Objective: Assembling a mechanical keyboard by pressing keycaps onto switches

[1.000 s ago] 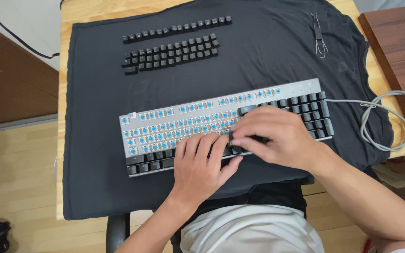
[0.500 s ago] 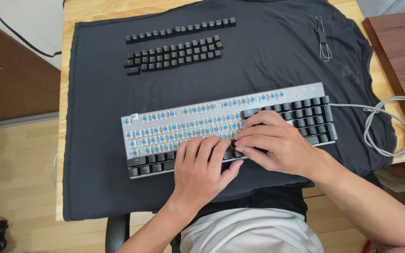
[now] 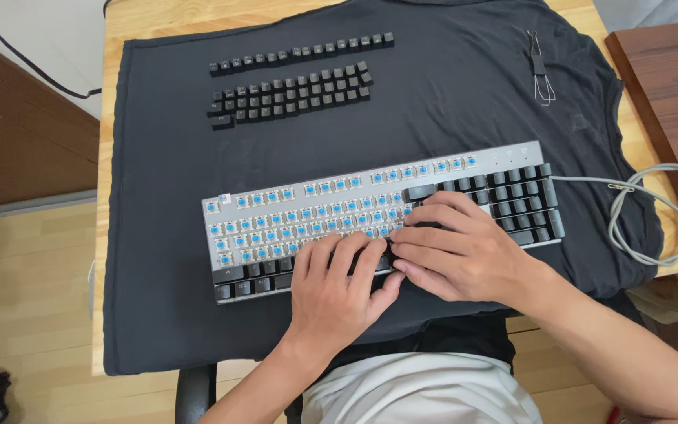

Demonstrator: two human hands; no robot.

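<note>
A silver keyboard (image 3: 276, 206) lies on a dark cloth (image 3: 166, 157); most of its blue switches are bare, and black keycaps remain along the bottom rows and on the right block. My left hand (image 3: 335, 290) rests flat on the lower rows, fingers spread, holding nothing. My right hand (image 3: 457, 251) lies beside it, fingertips and thumb closed around a long black keycap (image 3: 427, 226) in the middle rows, which is mostly hidden under the fingers. The two hands touch at the fingertips.
Rows of loose black keycaps (image 3: 292, 86) lie at the cloth's far side. A wire keycap puller (image 3: 541, 74) sits at the far right. The grey keyboard cable (image 3: 653, 212) loops off the right. A wooden table (image 3: 103, 157) carries it all; a darker table (image 3: 668, 71) stands right.
My right hand has sunk lower onto the keyboard, its fingers flattening over the black keycap. The left hand has stayed in place.
</note>
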